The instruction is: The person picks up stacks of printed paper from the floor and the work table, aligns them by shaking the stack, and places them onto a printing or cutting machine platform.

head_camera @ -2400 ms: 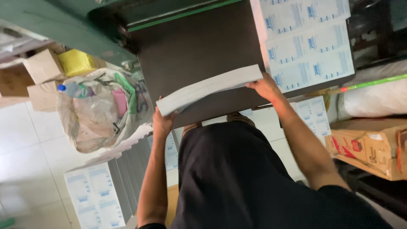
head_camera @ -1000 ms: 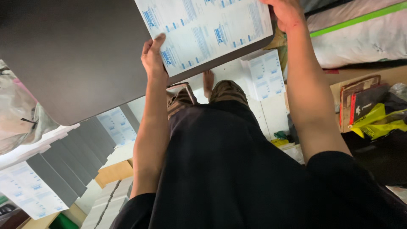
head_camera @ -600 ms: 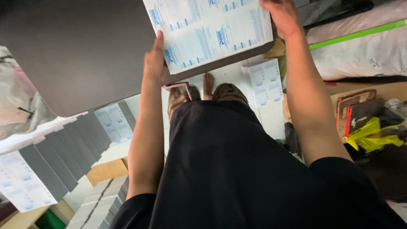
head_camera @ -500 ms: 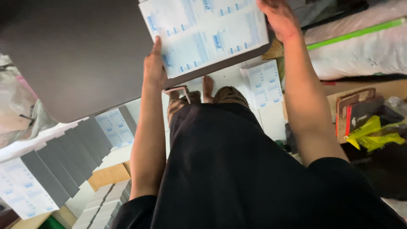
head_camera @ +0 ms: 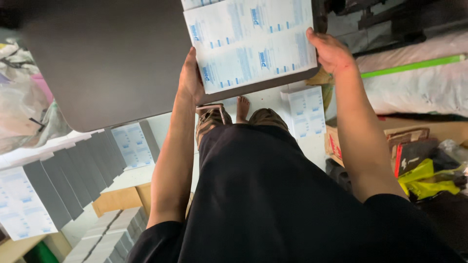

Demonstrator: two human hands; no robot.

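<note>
Head view, looking down the person's body. The left hand [head_camera: 191, 78] grips the left edge of a stack of white printed sheets [head_camera: 251, 41], fingers closed against that edge. The right hand [head_camera: 330, 48] clasps the stack's right edge, thumb on the printed face and the remaining fingers hidden behind. The stack is held level between both hands, in front of the torso, its grey underside showing along the lower edge. It partly overlaps a large dark grey board [head_camera: 107, 58] that fills the upper left. Below the stack, a bare foot [head_camera: 242, 108] stands on the pale floor [head_camera: 263, 100]. At lower left, grey-backed printed sheets [head_camera: 63, 180] lie fanned in an overlapping row. A further pile of printed sheets [head_camera: 306, 113] rests just right of the foot. At right lie a white sack with a green stripe [head_camera: 414, 83], a cardboard box [head_camera: 390, 141] and a yellow bag [head_camera: 429, 175]. A clear plastic bag [head_camera: 24, 107] sits at far left.
</note>
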